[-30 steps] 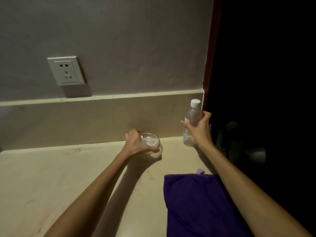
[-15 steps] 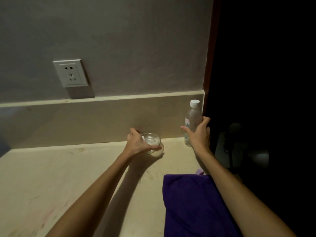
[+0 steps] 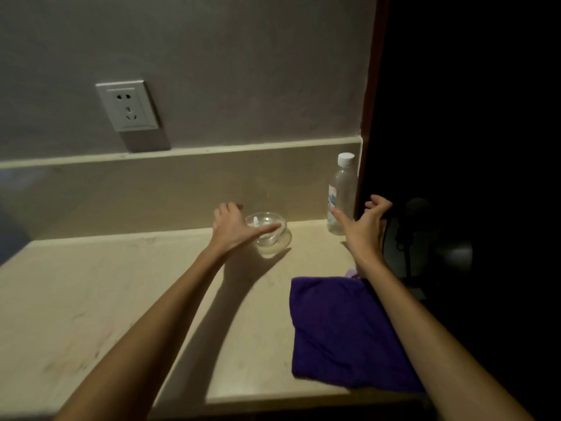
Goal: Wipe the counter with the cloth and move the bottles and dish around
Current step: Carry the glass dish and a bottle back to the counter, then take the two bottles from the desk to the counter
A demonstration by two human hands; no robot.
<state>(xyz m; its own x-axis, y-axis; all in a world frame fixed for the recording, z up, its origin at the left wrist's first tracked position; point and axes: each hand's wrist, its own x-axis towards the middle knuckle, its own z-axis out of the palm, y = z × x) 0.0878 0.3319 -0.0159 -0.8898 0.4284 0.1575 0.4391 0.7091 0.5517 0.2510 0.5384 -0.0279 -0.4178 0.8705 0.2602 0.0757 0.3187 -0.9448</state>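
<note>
Bottle (image 3: pixel 341 196) stands in the back right corner of the surface (image 3: pixel 91 299), right by the wall and the side edge. The right hand (image 3: pixel 365 226) is just beside it with fingers loose and spread, holding nothing. The left hand (image 3: pixel 232 227) has flat fingers over the glass dish (image 3: pixel 270 233) near the back wall; I cannot tell if it grips the rim. The purple cloth (image 3: pixel 343 332) lies near the front right edge. The moving step looks to be in hand. Next, I think, comes wiping, so a hand must take the cloth. Lots of room lies to the left.
</note>
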